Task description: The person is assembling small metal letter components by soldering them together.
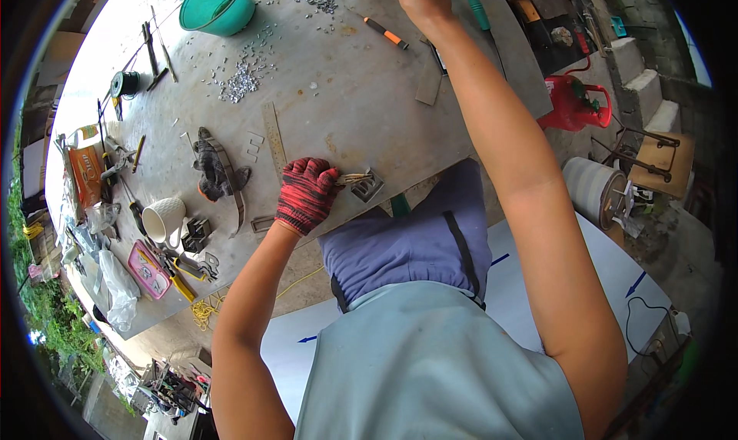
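Note:
My left hand (pixel 306 194), in a red and black knit glove, is closed near the table's front edge. From its fist sticks a slim, brass-coloured metal tool (pixel 354 178), whose kind I cannot make out. The tool's end reaches a small grey metal piece with slots (pixel 367 186), lying at the edge. My bare right hand (pixel 423 0) is stretched far across the table, its fingers cut off by the upper border. Beside it lies a green-handled tool (pixel 473 5) with a cord.
A teal bowl (pixel 217 8), scattered small metal bits (pixel 240 82), a steel ruler (pixel 273 140) and an orange-black pen-like tool (pixel 386 34) are on the metal table. Left stand a white mug (pixel 163 221), a pink tray (pixel 148 269) and a dark glove (pixel 215 165). A red gas cylinder (pixel 575 103) stands right.

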A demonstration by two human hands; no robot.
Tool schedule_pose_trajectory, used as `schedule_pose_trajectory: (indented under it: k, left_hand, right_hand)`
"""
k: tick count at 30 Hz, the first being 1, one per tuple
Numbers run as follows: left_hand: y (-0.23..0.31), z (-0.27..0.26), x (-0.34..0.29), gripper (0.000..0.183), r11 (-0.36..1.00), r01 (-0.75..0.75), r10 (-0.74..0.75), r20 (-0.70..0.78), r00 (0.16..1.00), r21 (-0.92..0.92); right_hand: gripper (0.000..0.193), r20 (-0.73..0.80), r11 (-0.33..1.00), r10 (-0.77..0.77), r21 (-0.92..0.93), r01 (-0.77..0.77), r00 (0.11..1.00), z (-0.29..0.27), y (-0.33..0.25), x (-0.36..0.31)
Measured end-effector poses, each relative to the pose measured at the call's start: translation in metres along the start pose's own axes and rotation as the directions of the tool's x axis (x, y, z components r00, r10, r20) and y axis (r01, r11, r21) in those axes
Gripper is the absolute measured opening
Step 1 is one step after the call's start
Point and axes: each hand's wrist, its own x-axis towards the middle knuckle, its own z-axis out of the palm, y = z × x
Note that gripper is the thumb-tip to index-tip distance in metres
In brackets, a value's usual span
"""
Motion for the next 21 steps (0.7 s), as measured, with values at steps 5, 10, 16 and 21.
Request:
schedule_pose_trajectory:
  k: [5,10,16,21]
  left_hand:
    - [0.0,0.003,0.001,0.039,1.0,-0.01,0.01,0.001,1.0,0.002]
    - [0.0,0.008,0.002,0.038,1.0,-0.012,0.013,-0.008,1.0,0.01]
    - [-0.002,0.004,0.001,0.034,1.0,-0.006,0.006,-0.02,1.0,0.004]
    - [-0.002,0.004,0.005,0.032,0.999,-0.027,0.028,-0.013,1.0,0.043]
  right_hand:
    - [0.014,-0.053,0.996,0.05,0.079,-0.046,0.997,-0.032,0.004,-0.003]
    - [0.026,0.124,0.982,0.062,0.172,-0.083,0.99,-0.11,0.025,-0.052]
    - [0.012,0.339,0.857,0.369,0.236,-0.458,0.865,-0.189,-0.073,-0.172]
    - [0.007,0.336,0.872,0.383,0.177,-0.457,0.861,-0.201,-0.103,-0.253]
